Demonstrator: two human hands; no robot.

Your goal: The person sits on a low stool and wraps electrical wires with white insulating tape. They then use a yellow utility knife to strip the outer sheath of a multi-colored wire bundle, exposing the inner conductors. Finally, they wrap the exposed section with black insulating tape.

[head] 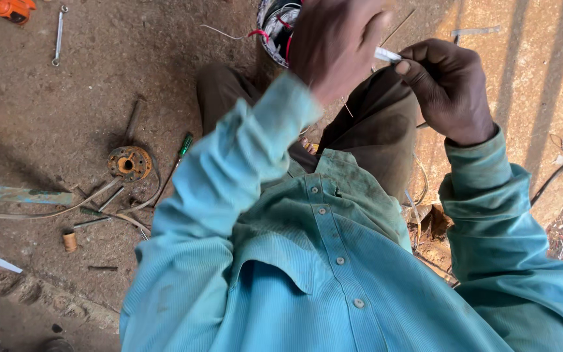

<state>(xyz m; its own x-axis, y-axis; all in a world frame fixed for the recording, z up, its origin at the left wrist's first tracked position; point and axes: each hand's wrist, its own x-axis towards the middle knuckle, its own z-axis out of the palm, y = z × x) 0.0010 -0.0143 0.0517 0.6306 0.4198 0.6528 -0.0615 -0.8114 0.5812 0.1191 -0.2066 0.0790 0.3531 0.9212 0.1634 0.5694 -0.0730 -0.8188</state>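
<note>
On the dirt floor (47,130) at far left lie one orange tool (10,8), partly cut off by the frame, and one spanner (58,36). Lower down sit one rusty flange (129,163) with a rod (133,119) running up from it, one green-handled screwdriver (184,146), one small copper spool (69,241), and a few loose strips and wires I cannot count surely. Moving right, one person in a teal shirt (320,274) has both hands raised over the lap. The left hand (337,45) is closed, its back toward the camera, so the fingertips are hidden; it seems pinched on the near end of a thin white strip (386,55), but I cannot tell for certain. The right hand (447,88) pinches the strip's other end between thumb and forefinger. The one strip lies nearly level between the two hands, long axis running left to right with a slight downward tilt to the right, and only a short middle part shows. Both hands touch or nearly touch it, so neither is clearly nearer. Behind the left hand sits one round wound coil (275,23) with red and dark wires. At far right, one dark cable (562,169) crosses the ground.
</note>
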